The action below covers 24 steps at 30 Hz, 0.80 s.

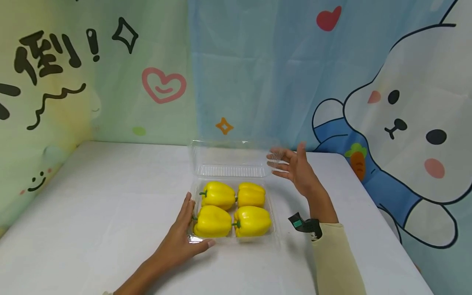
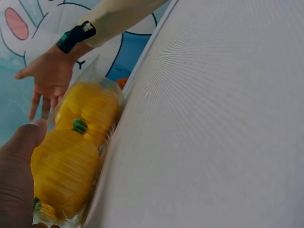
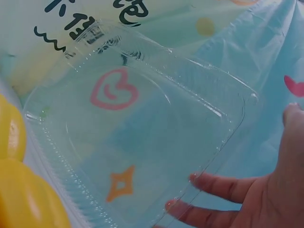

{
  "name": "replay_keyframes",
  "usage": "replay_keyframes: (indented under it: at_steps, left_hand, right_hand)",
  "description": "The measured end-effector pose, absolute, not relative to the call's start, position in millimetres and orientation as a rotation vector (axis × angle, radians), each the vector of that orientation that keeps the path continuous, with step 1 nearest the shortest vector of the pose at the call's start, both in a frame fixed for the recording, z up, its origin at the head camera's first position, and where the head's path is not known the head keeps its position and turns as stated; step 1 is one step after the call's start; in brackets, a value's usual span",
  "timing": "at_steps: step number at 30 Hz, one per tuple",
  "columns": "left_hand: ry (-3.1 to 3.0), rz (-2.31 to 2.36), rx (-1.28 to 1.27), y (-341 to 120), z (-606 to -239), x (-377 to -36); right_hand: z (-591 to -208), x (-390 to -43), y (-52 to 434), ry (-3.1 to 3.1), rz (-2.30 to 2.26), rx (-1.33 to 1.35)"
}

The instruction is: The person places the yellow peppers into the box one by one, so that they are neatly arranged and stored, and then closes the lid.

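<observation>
A clear plastic clamshell container [image 1: 276, 229] lies on the table with its lid [image 1: 230, 157] raised at the back. Inside sit several yellow bell peppers [image 1: 252, 221] with green stems, arranged in two rows. My left hand [image 1: 180, 235] rests against the container's near left corner, fingers along the left side and thumb stretched along the front edge. In the left wrist view, the thumb [image 2: 23, 147] lies beside the container wall. My right hand [image 1: 296, 170] is at the lid's right side with fingers extended. Its fingertips [image 3: 183, 209] overlap the clear lid edge in the right wrist view.
A white-covered table [image 1: 92, 213] carries the container. Behind it hangs a printed cloth backdrop [image 1: 250, 82] with hearts and a cartoon rabbit. A black strap [image 1: 306, 225] with a green patch sits on the right wrist beside a beige sleeve [image 1: 335, 258].
</observation>
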<state>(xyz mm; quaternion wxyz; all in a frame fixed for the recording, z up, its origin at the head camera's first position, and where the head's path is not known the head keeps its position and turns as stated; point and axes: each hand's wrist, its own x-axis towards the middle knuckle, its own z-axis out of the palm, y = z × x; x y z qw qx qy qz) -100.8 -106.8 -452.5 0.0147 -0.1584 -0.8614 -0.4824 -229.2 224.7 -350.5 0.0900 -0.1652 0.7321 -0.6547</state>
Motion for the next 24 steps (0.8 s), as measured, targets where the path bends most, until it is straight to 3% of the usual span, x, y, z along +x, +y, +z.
replay_keyframes:
  at_steps: [24]
  left_hand:
    - [-2.680,-1.442,-0.514,-108.1,-452.9,-100.0]
  right_hand:
    - [-349.3,-212.8,235.2,2.419,-1.637,-0.700]
